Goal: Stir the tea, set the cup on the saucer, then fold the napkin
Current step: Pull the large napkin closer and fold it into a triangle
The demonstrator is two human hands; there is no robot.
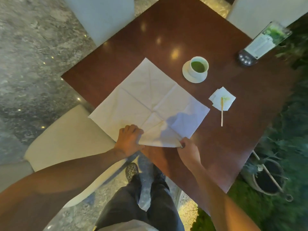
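Observation:
A large white cloth napkin lies spread out on the dark wooden table, creased into squares. Its near corner is folded inward. My left hand grips the left end of that fold at the table's edge. My right hand pinches the right end of the fold. A white cup of green tea stands on a white saucer beyond the napkin to the right. A wooden stirrer rests with its tip on a small paper napkin, right of the cloth.
A standing menu card on a dark base occupies the table's far right corner. Cream chairs stand left of the table and behind it. A potted plant and greenery lie to the right. My legs show below.

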